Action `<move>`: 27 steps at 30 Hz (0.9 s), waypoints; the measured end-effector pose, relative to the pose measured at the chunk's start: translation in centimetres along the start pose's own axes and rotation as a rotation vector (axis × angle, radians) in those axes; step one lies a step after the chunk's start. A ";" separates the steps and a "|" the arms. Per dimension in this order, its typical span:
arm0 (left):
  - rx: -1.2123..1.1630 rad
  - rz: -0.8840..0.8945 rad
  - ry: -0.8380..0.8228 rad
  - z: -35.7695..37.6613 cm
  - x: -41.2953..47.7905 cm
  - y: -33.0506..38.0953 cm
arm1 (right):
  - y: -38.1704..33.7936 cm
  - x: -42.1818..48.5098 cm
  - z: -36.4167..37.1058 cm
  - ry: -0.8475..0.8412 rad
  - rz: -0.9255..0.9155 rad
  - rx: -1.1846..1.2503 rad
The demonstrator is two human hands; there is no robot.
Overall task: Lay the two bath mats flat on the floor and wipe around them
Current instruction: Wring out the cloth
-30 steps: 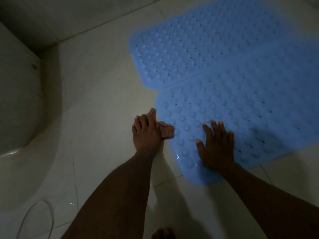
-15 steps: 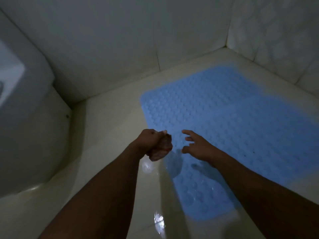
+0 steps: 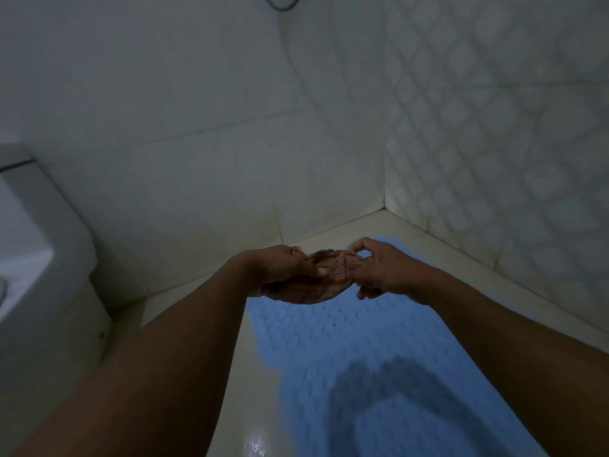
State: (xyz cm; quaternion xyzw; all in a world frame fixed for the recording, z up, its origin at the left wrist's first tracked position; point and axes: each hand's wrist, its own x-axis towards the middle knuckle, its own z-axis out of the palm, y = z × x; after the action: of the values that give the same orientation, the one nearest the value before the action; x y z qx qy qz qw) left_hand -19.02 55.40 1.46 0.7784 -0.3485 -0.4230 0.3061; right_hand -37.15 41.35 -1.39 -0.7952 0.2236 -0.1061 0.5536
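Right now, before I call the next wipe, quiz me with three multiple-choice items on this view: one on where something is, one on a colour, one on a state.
1. Where is the cloth?
A) flat on the tiles
B) held up between the two hands, over the mat
C) draped over a forearm

2. What colour is the mat?
A) green
B) blue
C) white

3. What is the right hand doing?
A) pressing flat on the mat
B) hanging free
C) pinching the cloth's edge

Answers:
1 B: the left hand cups the cloth from one side and the right hand takes the other, in the air.
2 B: the studded sheet below the arms is blue.
3 C: its fingers curl at the cloth's edge.
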 end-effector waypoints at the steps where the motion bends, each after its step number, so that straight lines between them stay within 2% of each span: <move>1: 0.029 0.007 0.011 -0.2 0.0 0.6 | -0.6 -0.1 -1.1 -0.011 -0.004 -0.075; 4: 0.097 0.054 0.064 -0.5 0.2 2.4 | -1.9 -0.2 -3.7 0.000 0.017 -0.254; 8: 0.222 0.089 0.181 -0.8 0.6 4.1 | -3.4 -0.6 -6.2 0.054 0.061 -0.319; 14: 0.124 0.196 0.218 -1.0 2.0 5.4 | -3.8 -0.2 -7.1 0.026 0.047 -0.182; 18: -0.022 0.190 0.175 -1.5 2.5 5.7 | -2.5 1.4 -7.2 0.118 0.019 -0.161; 22: -0.019 0.189 0.145 -2.3 3.0 5.7 | -1.8 3.2 -7.3 0.150 -0.019 -0.117; 24: -0.011 0.193 0.169 -2.7 3.9 5.5 | -2.0 4.1 -7.3 0.133 -0.004 -0.053; 27: -0.003 0.240 0.219 -3.9 4.9 6.4 | -2.8 5.6 -8.0 0.079 0.032 -0.108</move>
State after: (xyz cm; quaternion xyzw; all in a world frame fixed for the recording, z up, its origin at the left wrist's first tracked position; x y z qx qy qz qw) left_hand -15.51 48.53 5.94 0.7722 -0.4029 -0.2964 0.3918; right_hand -34.90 32.82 3.71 -0.8154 0.2632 -0.1164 0.5023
